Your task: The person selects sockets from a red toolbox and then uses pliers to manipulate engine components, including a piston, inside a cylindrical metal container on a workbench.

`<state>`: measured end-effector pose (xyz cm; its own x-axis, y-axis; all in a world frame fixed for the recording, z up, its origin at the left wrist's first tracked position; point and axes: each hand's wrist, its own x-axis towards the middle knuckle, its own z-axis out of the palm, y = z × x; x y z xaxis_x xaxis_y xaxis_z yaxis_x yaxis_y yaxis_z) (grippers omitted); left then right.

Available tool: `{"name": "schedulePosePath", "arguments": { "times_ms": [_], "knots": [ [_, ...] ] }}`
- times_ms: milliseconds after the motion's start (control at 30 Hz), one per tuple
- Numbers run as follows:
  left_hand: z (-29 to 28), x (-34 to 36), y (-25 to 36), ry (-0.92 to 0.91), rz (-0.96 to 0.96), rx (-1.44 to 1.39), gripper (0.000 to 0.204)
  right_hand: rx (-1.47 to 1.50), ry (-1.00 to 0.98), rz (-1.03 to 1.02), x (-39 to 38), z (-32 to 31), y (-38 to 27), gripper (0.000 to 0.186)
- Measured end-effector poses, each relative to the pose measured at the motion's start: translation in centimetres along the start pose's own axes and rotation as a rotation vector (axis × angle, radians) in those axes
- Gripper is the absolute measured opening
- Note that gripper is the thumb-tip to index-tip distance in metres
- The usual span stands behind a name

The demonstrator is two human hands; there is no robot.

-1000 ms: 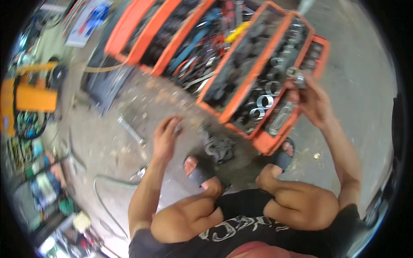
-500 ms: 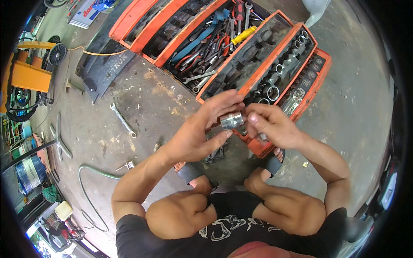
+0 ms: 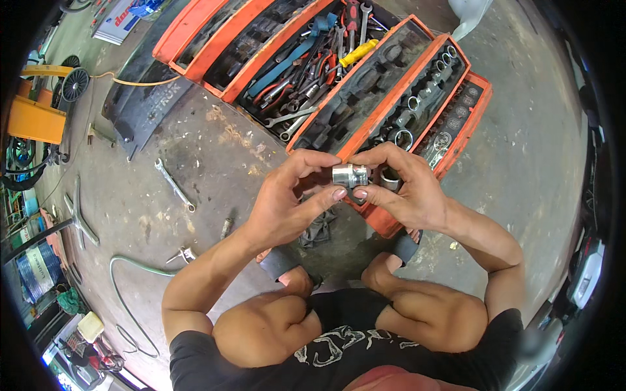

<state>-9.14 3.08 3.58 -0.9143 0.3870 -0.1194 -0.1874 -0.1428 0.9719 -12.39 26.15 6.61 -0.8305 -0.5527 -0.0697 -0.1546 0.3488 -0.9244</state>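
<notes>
A shiny metal socket is pinched between the fingertips of both hands, held over my knees. My left hand grips it from the left with thumb below and fingers above. My right hand grips its right end the same way. Just beyond the hands lies an open orange tool box whose trays hold sockets, wrenches and screwdrivers. I am squatting on a concrete floor, and my sandalled feet show under the hands.
A loose wrench lies on the floor at left, with a small bolt and a metal fitting nearer. A green hose curls at lower left. A black rubber mat and yellow machine are at far left.
A second ago my right hand reached into the socket tray and my left rested on the floor. Both hands have since come together on the socket and raised it slightly.
</notes>
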Motion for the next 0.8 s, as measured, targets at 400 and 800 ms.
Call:
{"name": "schedulePosePath", "arguments": {
  "times_ms": [400, 800],
  "knots": [
    [-0.4, 0.2, -0.7, 0.044, 0.342, 0.328, 0.034, 0.268, -0.059, 0.15, 0.8, 0.6, 0.5, 0.031],
    [-1.3, -1.0, -1.7, 0.093, 0.085, 0.212, 0.03, 0.503, 0.024, 0.412, -1.0, -5.6, 3.0, 0.039]
  ]
}}
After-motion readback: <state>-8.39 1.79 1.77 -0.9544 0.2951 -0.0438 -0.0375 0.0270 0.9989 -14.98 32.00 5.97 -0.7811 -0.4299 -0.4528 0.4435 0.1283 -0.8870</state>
